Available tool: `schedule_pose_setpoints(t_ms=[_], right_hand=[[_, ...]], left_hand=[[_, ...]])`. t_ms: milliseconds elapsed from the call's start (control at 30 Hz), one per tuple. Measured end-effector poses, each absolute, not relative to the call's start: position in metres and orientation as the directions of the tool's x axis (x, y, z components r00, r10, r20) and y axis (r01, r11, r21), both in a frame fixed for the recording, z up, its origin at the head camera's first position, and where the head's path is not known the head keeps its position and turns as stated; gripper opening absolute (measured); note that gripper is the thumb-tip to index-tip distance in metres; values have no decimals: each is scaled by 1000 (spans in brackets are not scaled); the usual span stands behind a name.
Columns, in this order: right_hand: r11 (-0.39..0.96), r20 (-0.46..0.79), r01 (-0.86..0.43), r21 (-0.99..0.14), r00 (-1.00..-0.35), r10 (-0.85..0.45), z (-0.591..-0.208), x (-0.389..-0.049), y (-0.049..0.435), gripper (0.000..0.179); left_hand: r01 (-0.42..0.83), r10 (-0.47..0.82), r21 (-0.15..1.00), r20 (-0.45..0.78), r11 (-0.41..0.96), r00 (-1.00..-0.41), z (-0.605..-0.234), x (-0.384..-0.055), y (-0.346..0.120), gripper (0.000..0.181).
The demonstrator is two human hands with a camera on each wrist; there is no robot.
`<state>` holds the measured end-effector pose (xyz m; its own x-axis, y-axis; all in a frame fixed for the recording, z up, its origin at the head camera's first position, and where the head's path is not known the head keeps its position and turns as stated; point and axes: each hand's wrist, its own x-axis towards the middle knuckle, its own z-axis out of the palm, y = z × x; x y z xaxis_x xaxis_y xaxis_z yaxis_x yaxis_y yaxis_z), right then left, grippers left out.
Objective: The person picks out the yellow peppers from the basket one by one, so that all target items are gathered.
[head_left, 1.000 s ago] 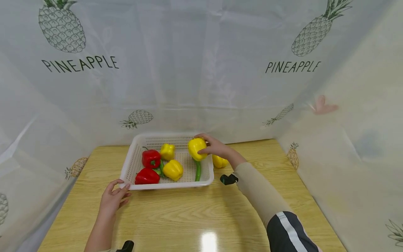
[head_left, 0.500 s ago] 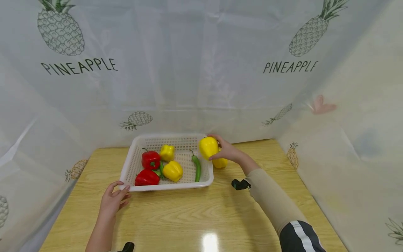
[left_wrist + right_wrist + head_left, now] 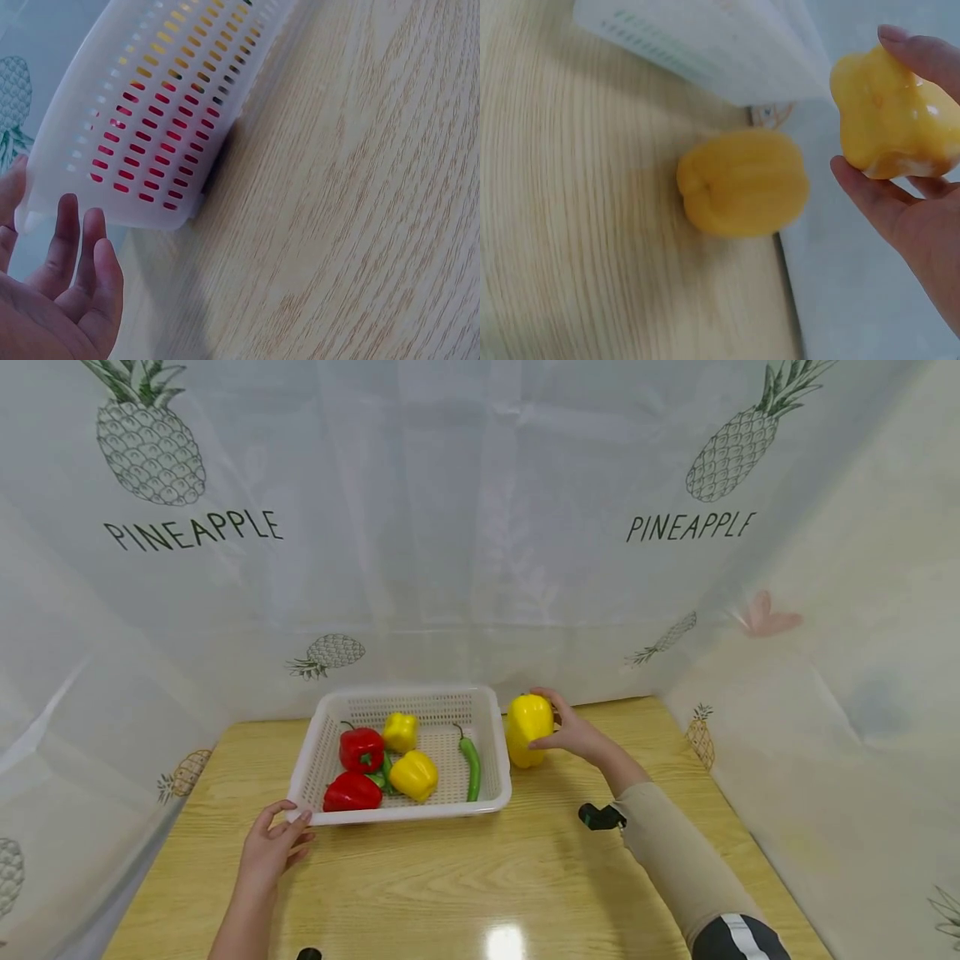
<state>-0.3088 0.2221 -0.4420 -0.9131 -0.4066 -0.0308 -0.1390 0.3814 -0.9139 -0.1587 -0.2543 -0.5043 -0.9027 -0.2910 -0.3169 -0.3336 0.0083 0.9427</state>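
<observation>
My right hand [image 3: 581, 735] holds a yellow bell pepper [image 3: 529, 720] in the air just right of the white plastic basket [image 3: 420, 812], thumb and fingers around its sides. Below it in the right wrist view, a second yellow bell pepper [image 3: 742, 184] lies on the table beside the basket; the held one mostly covers it in the head view. At the basket's near left corner, my left hand [image 3: 264, 852] pinches the rim between thumb and forefinger. Its other fingers [image 3: 105, 281] spread loosely outside the basket wall.
Inside the basket lie two red bell peppers [image 3: 362, 749], two more yellow bell peppers [image 3: 414, 775] and a green chili pepper [image 3: 470, 767] at the right. Something green [image 3: 386, 772] shows between the peppers. A pineapple-print curtain [image 3: 480, 568] hangs behind the wooden table [image 3: 420, 893].
My right hand has carried the yellow bell pepper rightward, from over the basket to beyond its right rim. The green chili pepper is fully uncovered. My left hand stays at the corner.
</observation>
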Motion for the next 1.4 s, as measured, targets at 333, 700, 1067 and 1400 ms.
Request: schedule_pose_setpoints(t_ms=[333,700,1067,1400], right_hand=[[409,-47,-98,-907,-942,-331,-453,-308,249,97],[396,-102,-19,-918,-954,-283,-474,-311,266,97],[401,-144,35,-915,-959,-245,-494,-314,277,94],[452,-184,100,-887,-972,-145,-509,-323,276,98]], left_hand=[[-335,-291,942,-315,21,-903,-505,-160,-255,42],[-327,-291,945,-309,15,-906,-506,-161,-255,44],[-330,-305,944,-308,20,-901,-508,-163,-255,41],[-324,-302,946,-303,18,-904,-508,-164,-256,38]])
